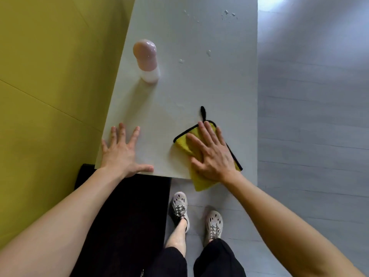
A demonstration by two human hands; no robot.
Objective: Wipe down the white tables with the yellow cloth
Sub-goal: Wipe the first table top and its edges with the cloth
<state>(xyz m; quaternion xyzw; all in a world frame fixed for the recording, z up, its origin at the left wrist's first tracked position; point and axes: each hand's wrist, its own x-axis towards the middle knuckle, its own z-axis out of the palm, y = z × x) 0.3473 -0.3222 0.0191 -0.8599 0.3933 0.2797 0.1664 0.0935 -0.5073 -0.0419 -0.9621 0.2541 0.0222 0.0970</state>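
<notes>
Pink-and-white bottle [147, 60], yellow wall [40, 76], black surface [123, 216], grey floor [309, 136]

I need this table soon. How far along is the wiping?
Done, apparently: the near strip of the white table looks dry. In hand: the right hand presses the yellow cloth flat at the near edge; the left hand lies flat nearby. Left: droplets mid-table and at the far end.

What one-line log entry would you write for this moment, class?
step: wiping | right hand: flat on yellow cloth, near table edge | left hand: flat on table | bottle: upright, left side | droplets: far end, unwiped
</notes>
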